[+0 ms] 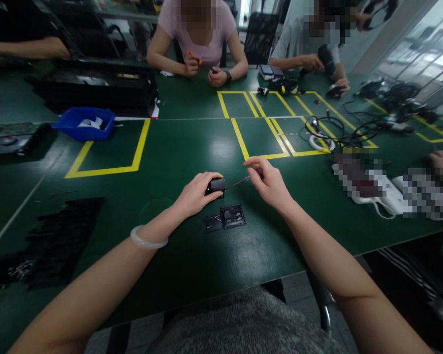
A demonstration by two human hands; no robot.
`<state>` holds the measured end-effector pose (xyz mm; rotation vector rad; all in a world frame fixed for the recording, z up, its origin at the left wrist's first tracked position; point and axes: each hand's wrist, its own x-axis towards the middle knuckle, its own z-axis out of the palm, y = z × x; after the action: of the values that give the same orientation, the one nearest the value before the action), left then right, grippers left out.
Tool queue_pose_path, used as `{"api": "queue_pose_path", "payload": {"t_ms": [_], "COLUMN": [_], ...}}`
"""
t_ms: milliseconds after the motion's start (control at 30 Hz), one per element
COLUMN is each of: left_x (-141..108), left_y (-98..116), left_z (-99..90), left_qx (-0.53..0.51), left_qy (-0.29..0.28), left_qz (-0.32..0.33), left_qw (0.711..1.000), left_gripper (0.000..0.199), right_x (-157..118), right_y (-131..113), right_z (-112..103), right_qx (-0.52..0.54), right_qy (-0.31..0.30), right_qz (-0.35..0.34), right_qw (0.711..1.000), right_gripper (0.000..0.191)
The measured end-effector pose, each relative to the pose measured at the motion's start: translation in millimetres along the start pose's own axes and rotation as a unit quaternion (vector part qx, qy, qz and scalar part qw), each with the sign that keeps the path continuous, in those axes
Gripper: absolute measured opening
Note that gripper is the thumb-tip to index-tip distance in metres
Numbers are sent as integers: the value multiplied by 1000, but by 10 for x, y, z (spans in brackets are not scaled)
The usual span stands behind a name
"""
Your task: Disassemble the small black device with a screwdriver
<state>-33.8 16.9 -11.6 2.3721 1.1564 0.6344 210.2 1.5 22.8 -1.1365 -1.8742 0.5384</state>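
A small black device (217, 185) rests on the green table, with my left hand (199, 193) wrapped round it from the left. My right hand (266, 181) holds a thin screwdriver (239, 182) by its dark handle; the shaft points left and its tip meets the right side of the device. Just nearer to me lies a flat black plastic part (233, 216), joined to or touching a smaller black piece (213, 223) on its left.
Black parts (59, 236) are piled at the left, beyond them a blue tray (86, 124) and a large black casing (96, 86). Cables (339, 129) and a white power strip (387, 196) lie right. People sit across the green table (184, 147).
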Motion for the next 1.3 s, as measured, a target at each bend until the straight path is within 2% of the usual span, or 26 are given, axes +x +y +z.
{"api": "queue_pose_path", "payload": {"t_ms": [433,567,1300], "left_x": [0,1,10], "left_y": [-4,-7,-27], "left_z": [14,17,22], "left_qx": [14,12,14], "left_qy": [4,4,6], "left_qz": [5,4,3], "left_qw": [1000,1000,1000], "left_gripper": [37,37,37], "right_x": [9,13,-3], "right_y": [-6,-1,-11], "right_z": [1,-8,-2], "right_qx": [-2,-9,-34], "right_qy": [5,4,2], "right_qz": [-1,2,-10], "right_qw": [1000,1000,999], "right_gripper": [13,19,15]}}
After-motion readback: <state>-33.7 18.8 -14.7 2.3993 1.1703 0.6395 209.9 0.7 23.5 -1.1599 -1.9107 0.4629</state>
